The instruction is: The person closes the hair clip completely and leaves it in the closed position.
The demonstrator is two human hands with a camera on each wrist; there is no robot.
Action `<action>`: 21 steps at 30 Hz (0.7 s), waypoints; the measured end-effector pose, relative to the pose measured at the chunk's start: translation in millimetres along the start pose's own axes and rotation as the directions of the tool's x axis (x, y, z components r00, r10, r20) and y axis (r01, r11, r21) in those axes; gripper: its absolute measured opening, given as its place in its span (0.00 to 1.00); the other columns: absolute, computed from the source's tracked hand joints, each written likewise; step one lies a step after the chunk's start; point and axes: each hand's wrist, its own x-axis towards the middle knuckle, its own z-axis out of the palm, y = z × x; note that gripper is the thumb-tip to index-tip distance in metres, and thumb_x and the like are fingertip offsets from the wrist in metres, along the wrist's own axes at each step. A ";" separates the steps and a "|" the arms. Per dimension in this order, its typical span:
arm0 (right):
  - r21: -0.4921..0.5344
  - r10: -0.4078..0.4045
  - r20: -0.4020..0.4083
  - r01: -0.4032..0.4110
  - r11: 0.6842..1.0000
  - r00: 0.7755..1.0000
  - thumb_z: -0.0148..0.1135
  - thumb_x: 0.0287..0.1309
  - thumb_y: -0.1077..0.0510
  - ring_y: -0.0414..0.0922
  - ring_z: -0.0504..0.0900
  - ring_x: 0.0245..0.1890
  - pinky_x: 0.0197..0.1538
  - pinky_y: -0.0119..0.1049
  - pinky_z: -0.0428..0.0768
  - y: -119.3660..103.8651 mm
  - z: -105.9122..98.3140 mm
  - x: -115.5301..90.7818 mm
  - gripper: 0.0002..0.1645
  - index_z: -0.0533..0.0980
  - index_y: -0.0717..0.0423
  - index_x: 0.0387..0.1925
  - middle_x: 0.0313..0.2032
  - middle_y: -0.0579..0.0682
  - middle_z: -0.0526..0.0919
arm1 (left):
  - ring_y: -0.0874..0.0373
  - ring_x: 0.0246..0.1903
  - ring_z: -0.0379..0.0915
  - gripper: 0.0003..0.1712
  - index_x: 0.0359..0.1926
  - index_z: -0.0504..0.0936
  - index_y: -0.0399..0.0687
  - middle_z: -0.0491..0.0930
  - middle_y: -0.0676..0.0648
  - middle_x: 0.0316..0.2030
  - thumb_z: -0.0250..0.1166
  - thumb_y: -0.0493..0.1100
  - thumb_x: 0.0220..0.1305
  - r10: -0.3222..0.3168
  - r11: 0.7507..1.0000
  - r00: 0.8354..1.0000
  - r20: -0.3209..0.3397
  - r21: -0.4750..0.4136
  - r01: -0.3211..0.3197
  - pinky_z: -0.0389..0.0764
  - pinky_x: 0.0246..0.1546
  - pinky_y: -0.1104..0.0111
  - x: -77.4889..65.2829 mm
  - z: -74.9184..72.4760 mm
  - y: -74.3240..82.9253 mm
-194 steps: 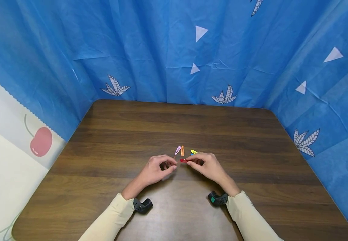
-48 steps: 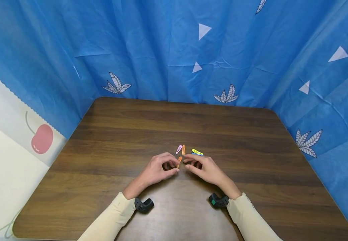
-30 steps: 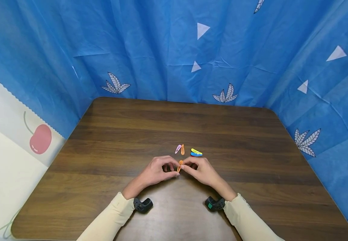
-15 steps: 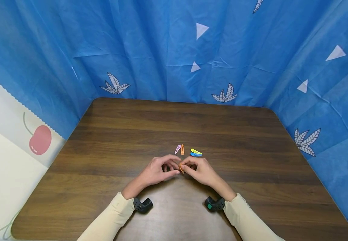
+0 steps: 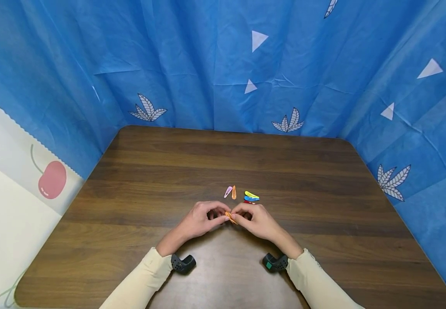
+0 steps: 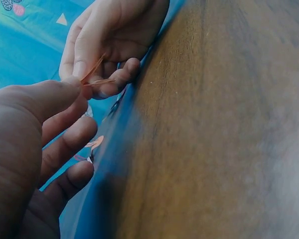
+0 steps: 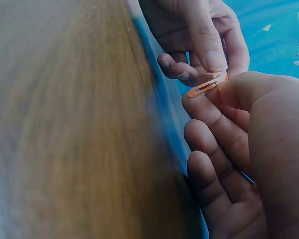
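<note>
Both hands meet over the table in the head view, an orange snap hair clip [image 5: 230, 218] between their fingertips. My left hand [image 5: 201, 219] pinches one end of it between thumb and forefinger. At its other end, my right hand [image 5: 260, 220] also grips the clip with thumb and fingers. In the left wrist view the hair clip [image 6: 93, 67] shows edge-on, its two thin leaves spread apart. From the right wrist, the rounded end of the hair clip [image 7: 193, 93] sticks out beyond the right thumb; the left thumb covers part of it.
Behind the hands lie a pink hair clip [image 5: 228, 192] and a second orange clip [image 5: 234, 192]. To their right sit a yellow clip [image 5: 251, 194], a blue clip [image 5: 251, 198] and a partly hidden red clip [image 5: 248, 202]. Blue curtains [image 5: 192, 64] hang behind the brown table [image 5: 161, 163].
The red clip has gone from my right hand to the table beside the blue one. My right hand has come to the orange clip in the left, and the clip has turned.
</note>
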 end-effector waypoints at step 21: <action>0.007 0.075 0.019 -0.076 0.997 0.997 0.60 0.62 0.41 0.36 0.79 0.31 0.34 0.32 0.79 -0.7 -6.8 -0.6 0.10 0.80 0.34 0.43 0.33 0.34 0.81 | 0.67 0.20 0.71 0.06 0.37 0.83 0.54 0.81 0.58 0.24 0.70 0.41 0.58 -0.042 0.999 0.992 -0.115 -0.015 0.041 0.74 0.21 0.74 1.2 -2.8 1.9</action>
